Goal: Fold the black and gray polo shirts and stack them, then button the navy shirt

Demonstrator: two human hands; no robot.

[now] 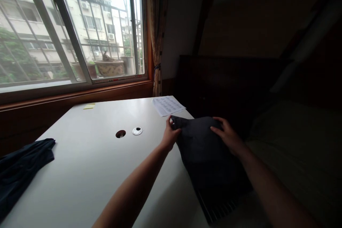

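1. Cloth (208, 146), dark, is lying along the right side of the table (107, 171) in the head view, its top edge reaching between both hands.
2. Left hand (169, 137) is pinching the upper left corner, thumb and fingers closing on the fabric; right hand (227, 135) is gripping the upper right edge. This wide hold is probably spreading the edge and stopping it from sagging.
3. Papers (167, 105) are lying flat just beyond the left hand, perhaps sitting there to be out of the way.
4. Garment (26, 164) is lying at the left side, well apart from the cloth, probably leaving the middle free for handling.
5. Counting: two hands are holding one cloth; one garment, one yellow note (89, 106), one hole (120, 134) and one disc (137, 131) are showing. Papers are overlapping, so their number is staying uncertain.
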